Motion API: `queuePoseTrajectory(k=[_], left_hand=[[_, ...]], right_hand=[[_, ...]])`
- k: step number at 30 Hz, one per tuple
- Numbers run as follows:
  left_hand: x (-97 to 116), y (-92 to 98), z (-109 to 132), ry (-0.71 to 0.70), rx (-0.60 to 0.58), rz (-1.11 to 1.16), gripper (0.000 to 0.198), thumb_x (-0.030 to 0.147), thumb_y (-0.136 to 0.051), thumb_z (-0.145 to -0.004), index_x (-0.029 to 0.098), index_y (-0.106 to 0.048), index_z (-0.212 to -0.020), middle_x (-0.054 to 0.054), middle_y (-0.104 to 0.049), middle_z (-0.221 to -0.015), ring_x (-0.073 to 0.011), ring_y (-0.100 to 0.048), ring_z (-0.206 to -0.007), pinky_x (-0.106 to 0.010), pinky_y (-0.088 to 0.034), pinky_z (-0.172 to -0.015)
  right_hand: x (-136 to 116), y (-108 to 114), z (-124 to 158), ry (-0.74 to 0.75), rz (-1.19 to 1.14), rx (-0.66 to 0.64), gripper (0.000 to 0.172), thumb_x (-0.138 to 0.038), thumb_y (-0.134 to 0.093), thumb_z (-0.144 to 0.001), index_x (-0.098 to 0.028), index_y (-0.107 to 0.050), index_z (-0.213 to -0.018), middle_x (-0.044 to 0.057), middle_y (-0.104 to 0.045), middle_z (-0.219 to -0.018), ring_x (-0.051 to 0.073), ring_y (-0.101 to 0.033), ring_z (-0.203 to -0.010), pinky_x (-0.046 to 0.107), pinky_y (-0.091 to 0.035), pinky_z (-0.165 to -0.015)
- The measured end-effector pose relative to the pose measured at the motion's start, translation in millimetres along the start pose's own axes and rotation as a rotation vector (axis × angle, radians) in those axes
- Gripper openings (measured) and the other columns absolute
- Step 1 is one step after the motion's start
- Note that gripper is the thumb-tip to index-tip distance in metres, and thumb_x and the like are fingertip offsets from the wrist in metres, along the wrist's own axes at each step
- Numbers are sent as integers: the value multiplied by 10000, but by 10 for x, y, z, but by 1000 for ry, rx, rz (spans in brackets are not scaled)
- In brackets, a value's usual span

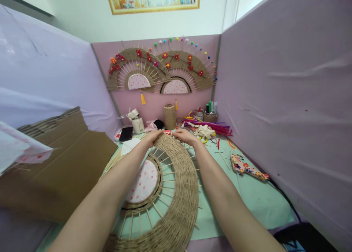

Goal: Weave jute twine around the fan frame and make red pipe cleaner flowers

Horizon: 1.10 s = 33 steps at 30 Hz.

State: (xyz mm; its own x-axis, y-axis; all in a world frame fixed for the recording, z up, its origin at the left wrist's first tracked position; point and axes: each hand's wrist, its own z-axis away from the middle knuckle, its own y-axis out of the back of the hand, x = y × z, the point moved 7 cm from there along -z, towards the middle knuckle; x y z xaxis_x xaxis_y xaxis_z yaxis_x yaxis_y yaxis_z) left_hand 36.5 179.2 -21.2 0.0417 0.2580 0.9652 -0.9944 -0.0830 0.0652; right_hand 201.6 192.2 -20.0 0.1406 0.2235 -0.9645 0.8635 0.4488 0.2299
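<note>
A large half-round fan (pixel 187 186) woven from brown twine over thin sticks lies across the table, its far end pointing at the wall. Set into its inner edge is a white half-circle of fabric (pixel 145 180) with pink dots. My left hand (pixel 155 136) grips the fan's far end from its left side, fingers partly hidden by the weave. Just right of that end, my right hand (pixel 183 135) is closed in a pinch; what sits between its fingertips is too small to make out. A red item (pixel 167 132) shows between the two hands.
Behind the hands stand a twine spool (pixel 169 116), a cream bottle (pixel 135 121) and a pot of markers (pixel 210 115). Pipe cleaners (pixel 217 126) lie at right, near a flower-patterned glue gun (pixel 247 167) with a black cord. Cardboard (pixel 66 164) leans at left. Two finished fans (pixel 189 63) hang on the partition.
</note>
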Motion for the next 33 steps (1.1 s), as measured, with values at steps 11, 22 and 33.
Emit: queuePoseTrajectory(k=[11, 22, 33], left_hand=[[-75, -176, 158, 298, -326, 99, 211, 225, -731, -618, 141, -660, -797, -91, -709, -696, -208, -662, -598, -329, -541, -621], [-78, -86, 107, 292, -254, 9, 191, 245, -740, -605, 148, -659, -747, -78, -699, -643, -195, -649, -555, -304, -533, -584], [-84, 73, 131, 291, -230, 62, 204, 236, -733, -619, 124, -662, -774, -86, -699, -666, -199, -657, -569, -301, -538, -600]], right_hand=[[-48, 12, 23, 27, 60, -63, 414, -539, -590, -723, -147, -667, -833, -1, -545, -654, 57, -386, -505, 181, -254, -430], [-263, 227, 41, 131, 409, 62, 217, -330, -607, -724, -128, -655, -660, 20, -595, -613, 95, -448, -551, 207, -310, -488], [-253, 164, 191, 62, 327, -154, 186, -314, -640, -660, -138, -676, -708, -6, -564, -581, 80, -427, -518, 203, -298, -470]])
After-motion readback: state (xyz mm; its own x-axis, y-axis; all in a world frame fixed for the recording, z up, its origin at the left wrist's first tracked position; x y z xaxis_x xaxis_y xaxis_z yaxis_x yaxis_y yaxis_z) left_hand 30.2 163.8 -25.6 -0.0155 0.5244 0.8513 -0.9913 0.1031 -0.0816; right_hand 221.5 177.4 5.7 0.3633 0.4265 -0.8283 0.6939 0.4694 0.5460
